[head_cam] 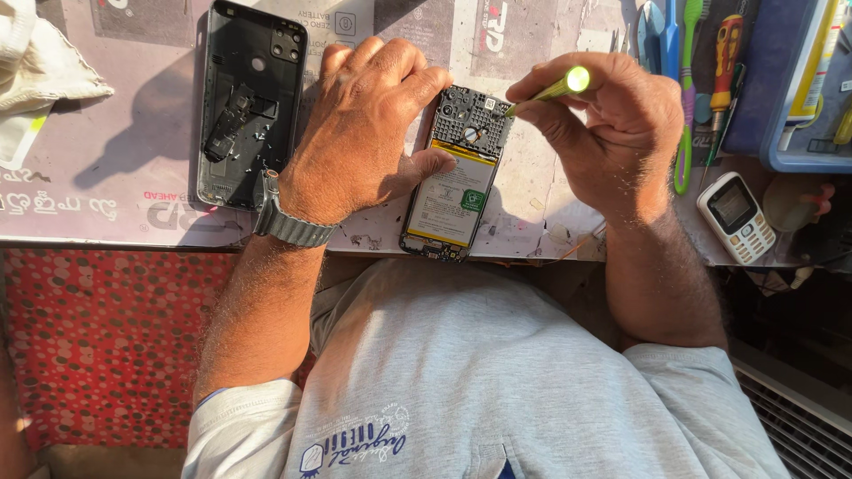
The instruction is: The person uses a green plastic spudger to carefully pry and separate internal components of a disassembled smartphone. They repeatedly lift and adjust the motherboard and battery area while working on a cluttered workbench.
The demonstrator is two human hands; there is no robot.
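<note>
An opened smartphone lies face down on the work mat, its circuit board and white battery exposed. My left hand rests on the mat against the phone's left side, thumb pressed on its edge, with a metal wristwatch on the wrist. My right hand grips a yellow-green screwdriver whose tip touches the top right corner of the phone's board.
The phone's detached black back cover lies to the left. A white cloth sits at the far left. A small white keypad phone, several tools and a blue tray stand at the right. The bench edge runs near my body.
</note>
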